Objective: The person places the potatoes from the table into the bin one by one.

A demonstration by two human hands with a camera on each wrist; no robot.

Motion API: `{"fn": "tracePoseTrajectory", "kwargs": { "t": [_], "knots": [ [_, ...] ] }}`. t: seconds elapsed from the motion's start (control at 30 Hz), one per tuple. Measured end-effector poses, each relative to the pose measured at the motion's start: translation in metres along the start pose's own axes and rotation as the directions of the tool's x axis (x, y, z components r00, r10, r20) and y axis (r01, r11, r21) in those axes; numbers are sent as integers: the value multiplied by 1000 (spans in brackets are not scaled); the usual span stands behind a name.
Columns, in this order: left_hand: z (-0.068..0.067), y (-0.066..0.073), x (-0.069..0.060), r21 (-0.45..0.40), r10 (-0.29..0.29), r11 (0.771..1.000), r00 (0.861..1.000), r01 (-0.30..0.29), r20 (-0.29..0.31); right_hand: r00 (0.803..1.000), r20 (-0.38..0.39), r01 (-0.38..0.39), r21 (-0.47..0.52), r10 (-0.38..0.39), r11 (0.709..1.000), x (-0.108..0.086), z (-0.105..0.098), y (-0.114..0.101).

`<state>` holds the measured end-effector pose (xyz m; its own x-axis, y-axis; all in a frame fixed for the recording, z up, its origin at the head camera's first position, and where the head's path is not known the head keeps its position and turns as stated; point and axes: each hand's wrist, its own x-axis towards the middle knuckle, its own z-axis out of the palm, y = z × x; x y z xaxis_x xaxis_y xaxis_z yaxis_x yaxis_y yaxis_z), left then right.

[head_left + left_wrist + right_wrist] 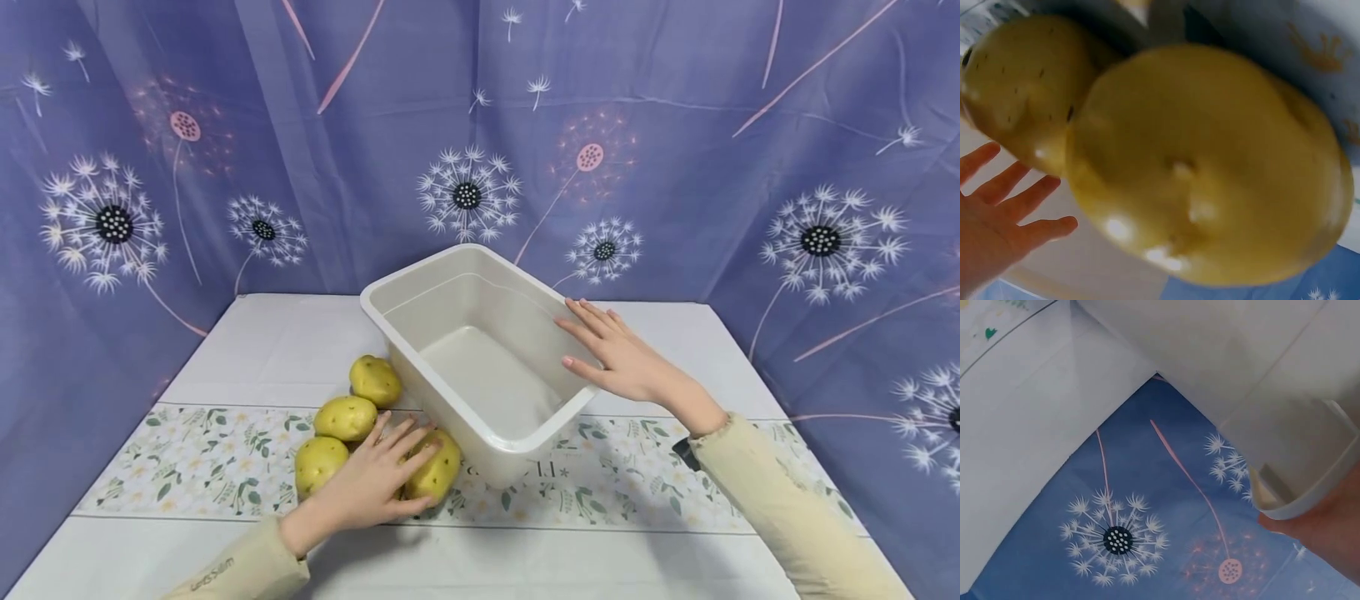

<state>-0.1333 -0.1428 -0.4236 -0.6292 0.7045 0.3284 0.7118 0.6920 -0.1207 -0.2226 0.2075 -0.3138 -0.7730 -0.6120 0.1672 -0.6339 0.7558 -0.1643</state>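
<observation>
A pale grey plastic bin [420, 371] stands at an angle on the table, its inside bare. My right hand [618, 358] lies over the bin's right rim with fingers extended; in the right wrist view only part of that hand [1329, 531] shows beside the rim [1297, 508]. To the left of the bin, several yellow potatoes sit grouped: one at the back [375, 381], one in the middle [343, 417], one at the left [318, 465]. My left hand [378, 471], fingers spread, reaches over the potato nearest the bin [444, 468]. A large potato [1210, 169] fills the left wrist view.
A white tablecloth [600, 558] with a floral band [225, 467] covers the table. Purple curtains [360, 167] printed with dandelions hang at the back and both sides. A dark object [685, 454] sits at the right wrist, under the sleeve.
</observation>
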Motion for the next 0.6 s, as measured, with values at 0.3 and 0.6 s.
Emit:
{"fn": "tracePoseTrajectory", "kwargs": {
  "t": [0.3, 0.6],
  "knots": [
    [9, 7, 0, 32, -18, 999, 1000, 17, 22, 998, 36, -61, 23, 60, 998, 7, 4, 2],
    [15, 5, 1, 75, 47, 996, 998, -43, -50, 995, 11, -100, -5, 100, 995, 10, 10, 0]
  ]
}}
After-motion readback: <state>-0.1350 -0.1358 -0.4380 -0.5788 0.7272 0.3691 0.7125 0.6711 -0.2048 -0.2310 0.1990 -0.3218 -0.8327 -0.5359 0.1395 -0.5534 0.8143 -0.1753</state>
